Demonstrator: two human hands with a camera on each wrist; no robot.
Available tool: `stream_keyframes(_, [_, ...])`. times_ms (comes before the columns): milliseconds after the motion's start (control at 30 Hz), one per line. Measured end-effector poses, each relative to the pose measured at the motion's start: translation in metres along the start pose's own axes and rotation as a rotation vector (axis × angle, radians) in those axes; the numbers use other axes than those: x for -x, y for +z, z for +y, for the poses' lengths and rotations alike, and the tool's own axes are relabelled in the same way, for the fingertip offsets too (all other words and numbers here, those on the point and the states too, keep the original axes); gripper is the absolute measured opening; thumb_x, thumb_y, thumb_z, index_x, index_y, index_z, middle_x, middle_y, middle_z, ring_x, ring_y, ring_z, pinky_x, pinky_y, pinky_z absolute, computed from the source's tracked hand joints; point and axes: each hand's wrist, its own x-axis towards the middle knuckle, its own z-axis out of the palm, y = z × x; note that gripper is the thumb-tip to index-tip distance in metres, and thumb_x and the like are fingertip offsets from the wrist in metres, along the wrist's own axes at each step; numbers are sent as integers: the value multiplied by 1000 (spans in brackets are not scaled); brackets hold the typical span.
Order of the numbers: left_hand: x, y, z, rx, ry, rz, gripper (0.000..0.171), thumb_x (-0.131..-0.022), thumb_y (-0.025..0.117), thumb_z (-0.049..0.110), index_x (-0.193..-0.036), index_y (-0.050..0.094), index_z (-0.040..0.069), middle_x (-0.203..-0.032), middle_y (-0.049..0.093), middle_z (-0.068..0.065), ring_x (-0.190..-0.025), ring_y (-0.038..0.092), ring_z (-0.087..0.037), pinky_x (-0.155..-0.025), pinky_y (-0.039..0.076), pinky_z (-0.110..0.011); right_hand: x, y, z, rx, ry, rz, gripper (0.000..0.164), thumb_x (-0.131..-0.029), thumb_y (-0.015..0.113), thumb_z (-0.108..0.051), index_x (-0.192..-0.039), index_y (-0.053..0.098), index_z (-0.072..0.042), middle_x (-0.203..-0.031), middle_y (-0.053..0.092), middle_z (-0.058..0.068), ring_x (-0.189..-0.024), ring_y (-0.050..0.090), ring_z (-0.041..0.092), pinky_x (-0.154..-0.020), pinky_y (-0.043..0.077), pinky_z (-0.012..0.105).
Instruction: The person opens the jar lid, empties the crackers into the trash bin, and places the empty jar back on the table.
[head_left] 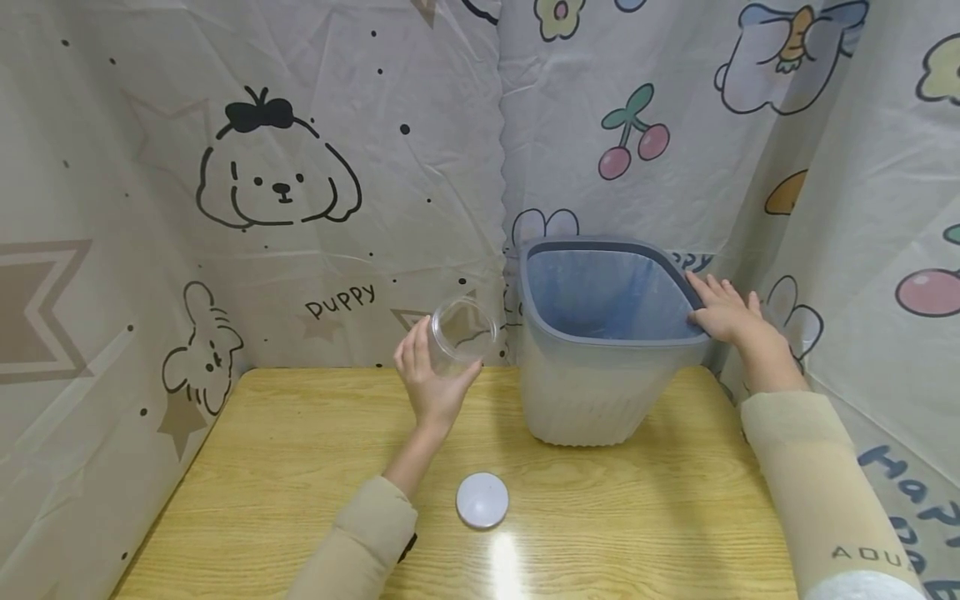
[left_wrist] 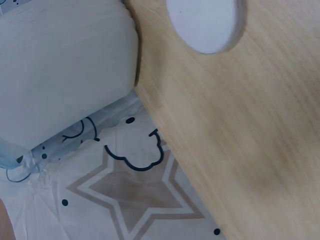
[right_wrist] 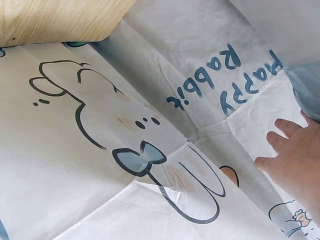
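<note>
My left hand (head_left: pixel 435 375) grips a clear, round plastic jar (head_left: pixel 463 333) from its left side, holding it above the table with its round rim facing the camera. Nothing shows inside the jar. My right hand (head_left: pixel 731 312) rests at the right rim of a blue-grey plastic bin (head_left: pixel 592 392), fingers spread and fairly straight. In the right wrist view, the right hand's fingers (right_wrist: pixel 285 145) reach toward the bin's blue rim (right_wrist: pixel 306 90). A round white lid (head_left: pixel 482 500) lies flat on the table in front of the bin, also partly seen in the left wrist view.
The wood-grain table (head_left: pixel 300 467) ends against hanging printed sheets at the back and both sides. One sheet (head_left: pixel 300 167) bears a puppy drawing; another (head_left: pixel 675 167) shows cherries. The bin stands near the table's back right corner.
</note>
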Motion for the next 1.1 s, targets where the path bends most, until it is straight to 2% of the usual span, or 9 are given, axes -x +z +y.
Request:
stream_keyframes(233, [11, -11, -7, 23, -88, -38, 86, -52, 87, 16, -128, 46, 10, -126, 48, -10, -116, 37, -29, -94, 38, -53, 0, 0, 1, 6, -6, 1, 71, -93, 38, -23, -145, -8, -10, -146, -10, 29, -132, -15, 45, -98, -20, 63])
stream_keyframes(700, [33, -28, -29, -36, -34, -28, 88, -48, 88, 25, -124, 49, 4, -121, 53, -14, -111, 43, -33, -95, 38, -49, -1, 0, 1, 1, -1, -2, 72, -93, 38, -23, -145, -9, -10, -146, -12, 28, -131, -15, 45, -98, -21, 63])
stream_keyframes(933, [46, -39, -35, 7, -125, -46, 93, -46, 90, 19, -129, 48, 9, -124, 52, -12, -111, 43, -29, -93, 39, -52, -2, 1, 2, 8, -2, -3, 72, -93, 38, -23, -145, -9, -10, -146, -11, 29, -131, -15, 45, -98, -21, 63])
stream_keyframes(1100, [55, -47, -41, 19, -137, -40, 94, -46, 90, 18, -130, 48, 10, -126, 52, -11, -112, 42, -29, -94, 38, -51, -3, 1, 3, 8, -4, -4, 72, -93, 38, -23, -145, -10, -11, -146, -11, 29, -131, -15, 46, -97, -20, 64])
